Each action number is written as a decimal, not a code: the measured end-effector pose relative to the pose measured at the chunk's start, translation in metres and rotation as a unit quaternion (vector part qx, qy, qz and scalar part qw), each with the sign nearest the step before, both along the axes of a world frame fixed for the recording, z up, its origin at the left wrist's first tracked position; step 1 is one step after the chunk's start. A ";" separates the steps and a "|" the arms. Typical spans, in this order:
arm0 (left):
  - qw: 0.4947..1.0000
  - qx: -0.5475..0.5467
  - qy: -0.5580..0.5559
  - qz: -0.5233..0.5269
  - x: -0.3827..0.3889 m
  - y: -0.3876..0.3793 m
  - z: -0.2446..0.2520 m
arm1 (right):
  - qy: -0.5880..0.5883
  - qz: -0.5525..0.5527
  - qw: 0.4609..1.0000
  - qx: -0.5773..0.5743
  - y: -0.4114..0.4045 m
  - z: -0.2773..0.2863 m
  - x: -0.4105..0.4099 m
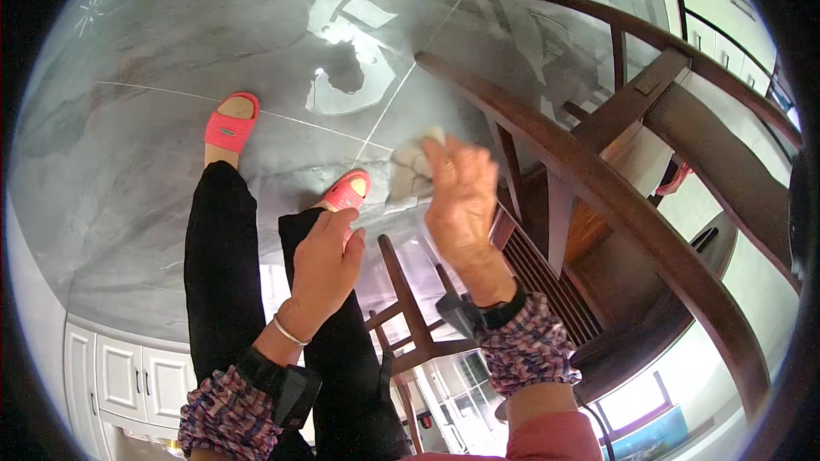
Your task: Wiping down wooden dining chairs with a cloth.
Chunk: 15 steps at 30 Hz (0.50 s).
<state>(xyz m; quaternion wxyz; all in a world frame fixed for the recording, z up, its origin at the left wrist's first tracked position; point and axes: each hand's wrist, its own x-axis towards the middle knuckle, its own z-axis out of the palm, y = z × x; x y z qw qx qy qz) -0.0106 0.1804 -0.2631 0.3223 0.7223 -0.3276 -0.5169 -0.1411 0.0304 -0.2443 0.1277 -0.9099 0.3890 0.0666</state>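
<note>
My right hand (462,198) grips a pale, light-coloured cloth (412,168), which hangs from the fingers above the floor. Both are blurred, and part of the cloth is hidden behind the fingers. Close to the right of that hand rises a dark wooden chair (596,182), its long curved post slanting across the view. My left hand (328,264) holds nothing. It hovers over my knee, thumb apart from the fingers, with a bangle at the wrist.
Grey marbled tiles (141,121) cover the floor, with a bright reflection ahead. My feet wear pink slippers (230,125). Another wooden chair (413,317) stands beyond my right arm. White cabinets (122,374) line the lower left, and more white cabinets (724,45) stand at the upper right.
</note>
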 end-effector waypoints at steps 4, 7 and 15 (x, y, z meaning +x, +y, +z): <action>1.000 0.000 0.008 0.009 0.013 -0.008 0.003 | 0.084 0.071 0.966 -0.235 -0.085 0.035 0.030; 0.998 0.033 0.023 0.040 0.018 -0.004 0.002 | 0.392 0.075 0.906 -0.140 -0.106 0.007 0.015; 0.990 0.087 0.078 0.083 0.029 -0.001 0.002 | 0.416 0.147 0.894 -0.079 -0.112 -0.148 0.010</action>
